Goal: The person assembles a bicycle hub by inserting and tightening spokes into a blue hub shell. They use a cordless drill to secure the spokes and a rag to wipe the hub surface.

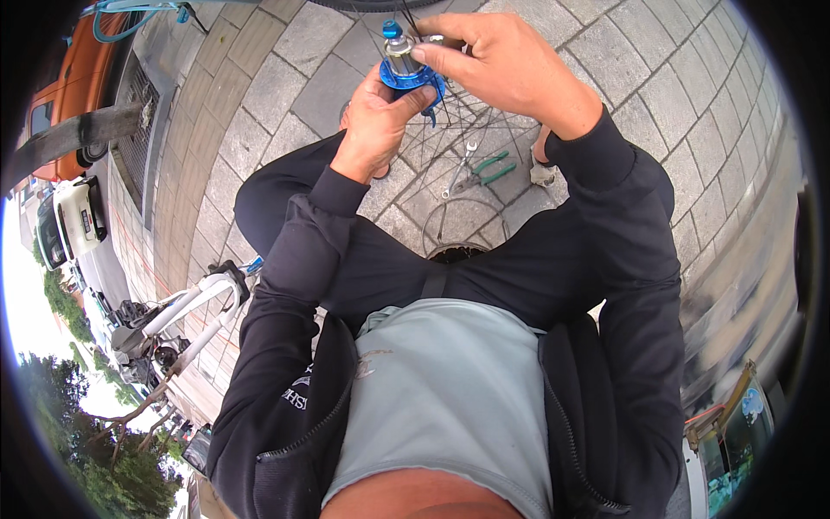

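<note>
My left hand [378,121] is closed around a bicycle wheel hub [400,76], which has bright blue flanges, a silver splined body and a blue end cap pointing up. Thin dark spokes [439,138] spread out below and beyond the hub. From the right, my right hand [510,69] reaches over with thumb and index finger brought together beside the silver body. The thumb tip lies against or very near that body. A small dark and silver piece shows between these fingers, but its kind is unclear.
On the paving between my legs lie a silver wrench [461,169] and green-handled pliers [493,170]. Part of a tire [372,4] shows at the top edge. To the left stand a white bicycle frame [190,307], a metal grate [134,143] and parked vehicles.
</note>
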Tool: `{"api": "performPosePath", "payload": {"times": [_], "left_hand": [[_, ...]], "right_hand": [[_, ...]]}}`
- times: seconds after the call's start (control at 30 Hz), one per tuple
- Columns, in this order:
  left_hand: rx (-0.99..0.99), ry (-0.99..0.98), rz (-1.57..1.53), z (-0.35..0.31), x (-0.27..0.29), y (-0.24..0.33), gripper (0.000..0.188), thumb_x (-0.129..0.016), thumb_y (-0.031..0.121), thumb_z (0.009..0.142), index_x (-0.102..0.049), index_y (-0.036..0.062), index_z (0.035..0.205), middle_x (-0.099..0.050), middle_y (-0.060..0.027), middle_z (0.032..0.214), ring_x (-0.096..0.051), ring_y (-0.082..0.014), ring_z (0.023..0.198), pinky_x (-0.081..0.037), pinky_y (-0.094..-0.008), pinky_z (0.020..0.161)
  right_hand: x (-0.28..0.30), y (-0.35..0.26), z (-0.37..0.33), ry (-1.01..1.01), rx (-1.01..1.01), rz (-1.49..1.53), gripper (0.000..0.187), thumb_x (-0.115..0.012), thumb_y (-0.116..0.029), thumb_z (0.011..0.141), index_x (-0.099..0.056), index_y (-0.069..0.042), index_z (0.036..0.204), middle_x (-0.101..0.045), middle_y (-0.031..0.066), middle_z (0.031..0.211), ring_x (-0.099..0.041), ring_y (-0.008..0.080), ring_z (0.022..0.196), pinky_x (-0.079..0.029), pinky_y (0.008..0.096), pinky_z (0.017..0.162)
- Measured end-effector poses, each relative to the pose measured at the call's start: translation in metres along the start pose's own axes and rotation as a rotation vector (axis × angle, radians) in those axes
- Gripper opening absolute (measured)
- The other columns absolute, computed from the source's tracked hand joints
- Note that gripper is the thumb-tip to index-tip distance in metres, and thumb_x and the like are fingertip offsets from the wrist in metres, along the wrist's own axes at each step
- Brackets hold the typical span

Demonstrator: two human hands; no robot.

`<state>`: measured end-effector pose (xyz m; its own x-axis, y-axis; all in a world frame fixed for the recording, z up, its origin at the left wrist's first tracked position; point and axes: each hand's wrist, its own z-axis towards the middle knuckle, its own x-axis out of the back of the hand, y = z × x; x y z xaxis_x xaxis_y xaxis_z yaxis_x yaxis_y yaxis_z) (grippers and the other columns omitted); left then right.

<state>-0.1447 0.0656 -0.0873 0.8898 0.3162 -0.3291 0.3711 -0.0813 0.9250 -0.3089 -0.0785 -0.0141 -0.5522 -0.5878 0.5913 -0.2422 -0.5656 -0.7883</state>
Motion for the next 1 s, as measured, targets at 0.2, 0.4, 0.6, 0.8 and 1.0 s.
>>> {"api": "performPosePath", "payload": {"times": [0.2,0.4,0.6,0.8,1.0], "left_hand": [[-0.023,-0.012,-0.032,0.001,0.001,0.012,0.051,-0.071,-0.008,0.092,-0.058,0.0014,0.141,-0.064,-0.0116,0.142,-0.064,-0.0178,0.12,-0.052,-0.0367,0.106],[-0.062,-0.034,-0.121,-0.003,-0.002,0.016,0.054,-0.073,-0.005,0.091,-0.058,0.0017,0.141,-0.061,-0.0139,0.147,-0.064,-0.0174,0.12,-0.052,-0.0367,0.106],[-0.019,0.016,-0.002,-0.005,0.005,0.016,0.042,-0.083,0.0,0.088,-0.066,0.0042,0.126,-0.072,-0.0006,0.113,-0.068,-0.0109,0.102,-0.057,-0.03,0.093],[-0.234,-0.099,0.49,-0.011,-0.001,0.032,0.059,-0.089,0.003,0.081,-0.065,0.0015,0.135,-0.072,-0.0042,0.122,-0.068,-0.0114,0.108,-0.055,-0.0291,0.096],[-0.238,-0.236,0.566,-0.013,-0.005,0.035,0.062,-0.088,0.001,0.073,-0.068,0.0051,0.131,-0.073,-0.0037,0.124,-0.07,-0.0138,0.111,-0.055,-0.0317,0.098]], "right_hand": [[0.005,0.023,-0.005,-0.135,-0.118,-0.177,0.04,-0.066,-0.029,0.093,-0.075,-0.006,0.125,-0.077,0.0189,0.096,-0.074,0.0398,0.095,-0.058,0.0486,0.084],[-0.007,0.019,-0.011,-0.32,-0.13,-0.233,0.031,-0.067,-0.024,0.092,-0.075,-0.003,0.114,-0.076,0.0209,0.097,-0.073,0.0417,0.098,-0.057,0.0521,0.084],[-0.003,0.022,-0.004,-0.145,-0.222,-0.017,0.042,-0.068,-0.028,0.096,-0.071,0.001,0.127,-0.076,0.0229,0.103,-0.074,0.0365,0.098,-0.058,0.0454,0.084],[0.005,0.013,0.009,-0.091,-0.552,0.925,0.062,-0.071,-0.041,0.101,-0.058,0.007,0.137,-0.068,0.0212,0.134,-0.068,0.0306,0.122,-0.055,0.0401,0.099],[-0.025,0.031,0.013,-0.051,-0.548,1.255,0.044,-0.063,-0.038,0.107,-0.062,-0.001,0.131,-0.07,0.0175,0.131,-0.069,0.028,0.118,-0.056,0.0415,0.1]]}}
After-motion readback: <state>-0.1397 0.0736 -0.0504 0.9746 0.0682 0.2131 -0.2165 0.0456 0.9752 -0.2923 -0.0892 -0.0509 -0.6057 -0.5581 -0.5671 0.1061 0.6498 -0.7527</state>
